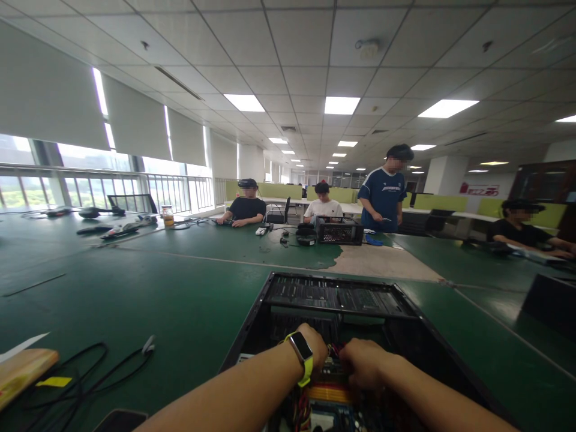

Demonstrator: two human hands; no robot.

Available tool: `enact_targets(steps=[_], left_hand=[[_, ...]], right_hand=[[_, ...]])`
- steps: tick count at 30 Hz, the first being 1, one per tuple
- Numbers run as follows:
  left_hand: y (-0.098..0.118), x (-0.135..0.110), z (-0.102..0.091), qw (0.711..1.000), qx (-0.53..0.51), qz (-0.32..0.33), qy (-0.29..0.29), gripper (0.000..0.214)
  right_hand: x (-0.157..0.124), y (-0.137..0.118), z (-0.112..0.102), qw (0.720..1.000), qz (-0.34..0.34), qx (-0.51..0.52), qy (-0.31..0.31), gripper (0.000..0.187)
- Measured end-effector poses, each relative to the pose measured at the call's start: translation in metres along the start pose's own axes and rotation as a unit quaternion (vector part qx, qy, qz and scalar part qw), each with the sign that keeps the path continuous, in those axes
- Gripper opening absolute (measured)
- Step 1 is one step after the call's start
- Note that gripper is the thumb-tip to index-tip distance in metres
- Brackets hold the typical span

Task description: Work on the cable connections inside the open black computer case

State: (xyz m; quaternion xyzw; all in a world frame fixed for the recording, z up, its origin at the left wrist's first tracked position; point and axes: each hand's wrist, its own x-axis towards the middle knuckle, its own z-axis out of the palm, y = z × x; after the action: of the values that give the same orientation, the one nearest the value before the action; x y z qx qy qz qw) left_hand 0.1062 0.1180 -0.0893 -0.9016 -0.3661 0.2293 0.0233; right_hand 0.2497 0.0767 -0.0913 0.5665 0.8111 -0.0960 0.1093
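Note:
An open black computer case [270, 300] lies on the green table in front of me, and both my hands reach inside it. My left hand [314, 345], with a yellow-banded watch [302, 354] on the wrist, is closed at a bundle of coloured wires [333, 349]. From the other side, my right hand [363, 360] is closed on the same wires, its fingers partly hidden. Below the hands are yellow-orange slots [330, 393] on a circuit board [328, 417]. Red and yellow wires [300, 411] run down beside the board. The wires' ends are hidden by my fingers.
Black cables [96, 384] and a wooden-looking object [27, 372] lie left on the green table [157, 300]. Another computer case [339, 231], a headset [306, 234] and a jar [167, 216] stand farther back. Several people sit or stand around the tables.

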Motion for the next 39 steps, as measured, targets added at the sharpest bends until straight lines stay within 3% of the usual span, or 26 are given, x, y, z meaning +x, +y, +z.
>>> enact_targets(steps=[3,9,15,34,39], left_hand=[[0.003,-0.007,-0.008,0.998,0.044,-0.014,-0.048,0.051],[0.003,-0.007,-0.006,0.998,0.037,-0.038,-0.039,0.055],[0.004,-0.013,-0.013,0.996,0.053,-0.024,-0.07,0.064],[0.009,-0.022,-0.023,0.993,0.043,-0.03,-0.101,0.049],[0.011,-0.025,-0.028,0.992,0.049,-0.033,-0.112,0.053]], right_hand=[[0.0,0.001,0.0,1.0,-0.01,-0.007,0.001,0.025],[0.001,0.003,-0.003,1.0,-0.003,0.002,0.005,0.023],[0.002,0.004,-0.001,1.0,0.002,0.009,0.005,0.024],[0.004,0.007,0.001,1.0,0.005,0.004,-0.007,0.027],[0.004,0.006,0.0,1.0,0.008,0.004,-0.01,0.028]])
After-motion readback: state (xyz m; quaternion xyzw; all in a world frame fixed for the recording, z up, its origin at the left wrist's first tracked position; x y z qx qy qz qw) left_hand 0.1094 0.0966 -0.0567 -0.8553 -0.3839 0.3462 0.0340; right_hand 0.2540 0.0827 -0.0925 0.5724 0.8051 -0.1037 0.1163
